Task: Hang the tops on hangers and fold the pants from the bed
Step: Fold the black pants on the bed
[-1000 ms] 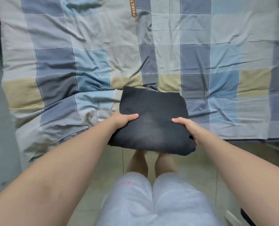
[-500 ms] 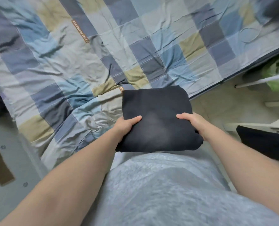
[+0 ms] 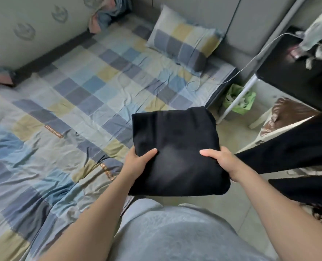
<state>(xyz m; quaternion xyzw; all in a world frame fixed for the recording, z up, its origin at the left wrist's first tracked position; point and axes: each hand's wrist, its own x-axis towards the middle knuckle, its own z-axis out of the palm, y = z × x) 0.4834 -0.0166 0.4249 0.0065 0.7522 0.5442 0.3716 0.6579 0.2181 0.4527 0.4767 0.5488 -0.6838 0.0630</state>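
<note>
Over the right edge of the bed (image 3: 62,110), the left hand (image 3: 137,164) pinches the folded black pants (image 3: 175,140) at their near-left side, thumb on top, fingers hidden beneath; the right hand (image 3: 224,162) mirrors it. Soft and light, the bundle likely sags unless supported underneath.

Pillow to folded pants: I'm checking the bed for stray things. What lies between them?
Head view: wrinkled checked sheet and a looped white cable lie between the pillow and the pants.
</note>
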